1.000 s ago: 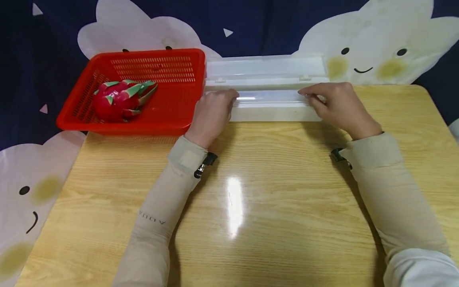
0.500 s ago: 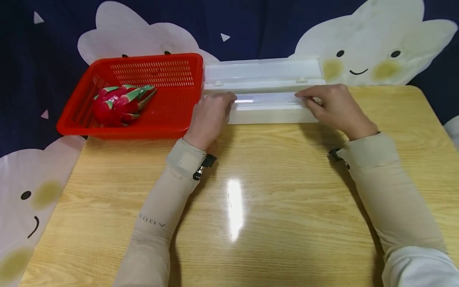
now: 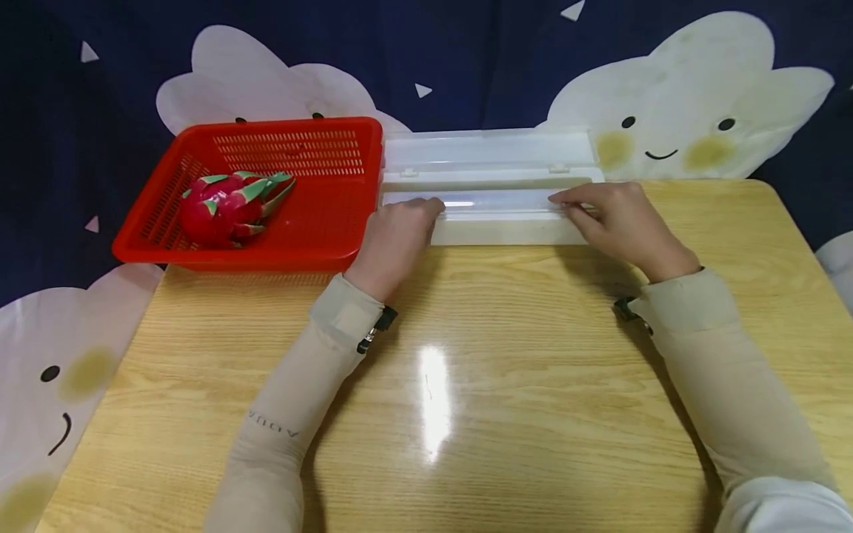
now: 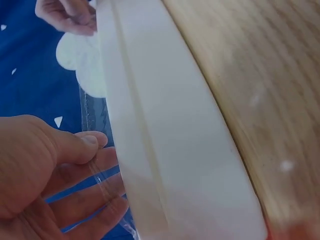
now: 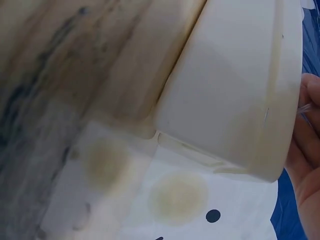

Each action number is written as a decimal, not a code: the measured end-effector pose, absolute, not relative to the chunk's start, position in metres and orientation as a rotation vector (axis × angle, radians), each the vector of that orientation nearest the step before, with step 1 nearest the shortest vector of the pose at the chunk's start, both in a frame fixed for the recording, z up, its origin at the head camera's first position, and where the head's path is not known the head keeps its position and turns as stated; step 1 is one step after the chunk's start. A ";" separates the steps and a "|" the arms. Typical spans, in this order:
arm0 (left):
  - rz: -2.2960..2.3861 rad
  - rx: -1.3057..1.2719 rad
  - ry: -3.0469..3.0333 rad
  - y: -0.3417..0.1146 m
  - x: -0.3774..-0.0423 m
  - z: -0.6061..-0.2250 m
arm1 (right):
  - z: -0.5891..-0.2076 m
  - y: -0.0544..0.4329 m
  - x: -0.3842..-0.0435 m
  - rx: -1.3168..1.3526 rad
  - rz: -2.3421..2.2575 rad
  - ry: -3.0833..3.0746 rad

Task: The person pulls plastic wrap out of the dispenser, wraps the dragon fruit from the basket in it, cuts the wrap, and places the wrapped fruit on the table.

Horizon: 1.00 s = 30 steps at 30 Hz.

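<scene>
A long white cling film dispenser (image 3: 509,234) lies at the back of the table with its lid (image 3: 489,151) tipped back. Clear cling film (image 3: 500,200) stretches along its front, between both hands. My left hand (image 3: 400,240) is at the left end; in the left wrist view its thumb and forefinger pinch the film's edge (image 4: 91,112), with the other fingers behind the film. Toward the right end, my right hand (image 3: 620,224) pinches the film between thumb and forefinger. The right wrist view shows only part of that hand (image 5: 307,155), beside the dispenser's end.
Left of the dispenser stands a red plastic basket (image 3: 326,215) with a dragon fruit (image 3: 223,211) in it. The wooden table (image 3: 520,370) reaches toward me. Behind it hangs a dark blue cloth (image 3: 466,66) with white cloud faces.
The head view has tilted, so everything sits slightly lower in it. Both hands keep their pinch on the film; otherwise nothing has visibly changed.
</scene>
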<state>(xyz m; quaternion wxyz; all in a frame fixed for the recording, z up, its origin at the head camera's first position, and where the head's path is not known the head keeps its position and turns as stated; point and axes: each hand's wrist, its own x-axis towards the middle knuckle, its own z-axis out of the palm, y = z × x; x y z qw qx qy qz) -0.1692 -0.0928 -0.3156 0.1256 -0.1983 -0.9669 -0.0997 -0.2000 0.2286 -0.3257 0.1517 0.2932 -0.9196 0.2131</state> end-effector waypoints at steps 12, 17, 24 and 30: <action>-0.260 -0.646 -2.743 -0.096 -0.162 -0.321 | -0.333 0.235 -0.195 0.947 0.571 -2.573; -0.312 -0.670 -2.704 -0.098 -0.160 -0.325 | -0.334 0.236 -0.193 0.982 0.554 -2.533; -0.294 -0.691 -2.630 -0.100 -0.157 -0.328 | -0.332 0.236 -0.189 1.035 0.488 -2.525; -0.282 -0.719 -2.611 -0.102 -0.154 -0.330 | -0.330 0.237 -0.184 1.055 0.470 -2.517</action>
